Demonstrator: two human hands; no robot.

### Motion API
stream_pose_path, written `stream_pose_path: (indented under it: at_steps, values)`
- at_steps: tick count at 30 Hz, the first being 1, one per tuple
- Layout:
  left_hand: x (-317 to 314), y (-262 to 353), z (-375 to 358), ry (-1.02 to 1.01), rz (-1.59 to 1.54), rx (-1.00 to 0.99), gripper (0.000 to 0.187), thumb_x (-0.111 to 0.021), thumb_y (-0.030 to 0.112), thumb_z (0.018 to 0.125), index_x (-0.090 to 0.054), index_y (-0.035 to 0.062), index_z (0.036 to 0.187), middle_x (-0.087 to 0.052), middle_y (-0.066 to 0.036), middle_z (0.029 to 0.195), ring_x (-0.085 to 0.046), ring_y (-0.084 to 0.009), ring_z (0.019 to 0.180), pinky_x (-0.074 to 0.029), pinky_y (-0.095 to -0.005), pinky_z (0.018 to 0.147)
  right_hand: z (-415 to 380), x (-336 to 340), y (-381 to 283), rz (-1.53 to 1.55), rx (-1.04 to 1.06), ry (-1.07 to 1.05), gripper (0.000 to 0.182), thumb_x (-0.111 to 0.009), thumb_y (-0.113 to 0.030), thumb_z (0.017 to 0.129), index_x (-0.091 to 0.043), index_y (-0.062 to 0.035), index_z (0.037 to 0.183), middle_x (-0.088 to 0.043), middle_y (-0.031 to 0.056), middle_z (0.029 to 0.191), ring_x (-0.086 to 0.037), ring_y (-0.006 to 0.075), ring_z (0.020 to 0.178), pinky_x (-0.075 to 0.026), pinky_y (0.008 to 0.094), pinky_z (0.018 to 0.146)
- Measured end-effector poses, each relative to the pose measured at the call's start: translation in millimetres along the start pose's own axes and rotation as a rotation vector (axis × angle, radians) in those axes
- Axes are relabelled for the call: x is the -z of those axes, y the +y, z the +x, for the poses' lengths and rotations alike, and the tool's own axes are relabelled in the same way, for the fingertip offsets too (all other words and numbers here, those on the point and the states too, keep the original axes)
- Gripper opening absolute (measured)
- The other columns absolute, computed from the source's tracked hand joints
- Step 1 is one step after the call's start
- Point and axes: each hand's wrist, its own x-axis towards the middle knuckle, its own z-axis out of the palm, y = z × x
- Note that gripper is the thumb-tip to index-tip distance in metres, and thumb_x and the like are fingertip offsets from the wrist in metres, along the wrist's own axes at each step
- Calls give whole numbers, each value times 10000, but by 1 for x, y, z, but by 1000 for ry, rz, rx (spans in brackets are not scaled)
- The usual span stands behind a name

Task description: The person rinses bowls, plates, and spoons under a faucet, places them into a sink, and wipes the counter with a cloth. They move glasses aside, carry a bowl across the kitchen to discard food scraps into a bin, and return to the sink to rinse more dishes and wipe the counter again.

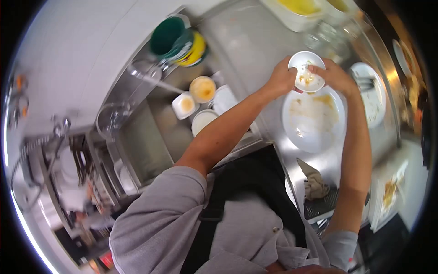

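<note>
Between both hands is a small white bowl [310,60] with brown and green food scraps inside, tipped so its inside faces me. My left hand [283,77] grips its left rim, the thumb over the edge. On the right rim, my right hand [335,75] is closed, with its thumb reaching into the bowl. Just below the bowl lies a large white oval plate [312,132] smeared with brown sauce. Another white plate [372,105] with cutlery and scraps sits to the right of my right forearm.
Left is a steel sink [150,141] with a faucet [150,82] and stained bowls [202,89]. A green bucket [171,39] stands behind it. Glasses [326,39] and a white tub [296,16] with yellow contents are at the back. A brown cloth [314,180] lies near my body.
</note>
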Motion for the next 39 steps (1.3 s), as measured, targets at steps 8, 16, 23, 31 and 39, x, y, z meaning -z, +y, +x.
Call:
stream_pose_path:
  at_steps: [8, 16, 23, 31, 39]
  values:
    - [212, -83, -149, 365, -445, 193, 470, -510, 293, 988, -469, -57, 1299, -657, -200, 1094, -706, -322, 875, -638, -450, 674, 123, -262, -58, -47, 22, -117, 332, -484, -48, 878, -588, 50, 1178, -675, 216, 1026, -707, 313, 830, -616, 390, 541]
    - [364, -239, -173, 760, -486, 261, 392, -367, 224, 1037, -449, -18, 1335, -630, -206, 1113, -702, -320, 843, -636, -418, 621, 259, -470, -25, 138, -275, -265, 371, -451, -33, 879, -548, 74, 1221, -657, 243, 1093, -708, 371, 866, -619, 466, 583]
    - [400, -286, -144, 667, -1018, 73, 360, -551, 24, 929, -539, 18, 1289, -644, -137, 1133, -665, -264, 986, -591, -392, 772, 252, -519, -27, -436, 504, 197, 450, -453, -33, 875, -441, 61, 1315, -553, 298, 1229, -533, 393, 1188, -389, 503, 1033]
    - [395, -261, -131, 558, -637, -277, 384, -555, -57, 881, -634, 36, 1245, -669, -83, 1123, -635, -153, 1002, -518, -294, 871, 243, -489, -6, -410, 781, 392, 549, -509, 74, 818, -441, -25, 1354, -516, 246, 1237, -508, 440, 1143, -400, 438, 1010]
    - [325, -356, -137, 493, 49, -51, 393, -585, 10, 879, -576, 14, 1272, -668, -177, 1159, -649, -261, 1040, -498, -365, 901, 200, -458, 67, -650, 322, 102, 501, -583, -10, 865, -467, -56, 1351, -522, 233, 1278, -517, 422, 1181, -434, 437, 1001]
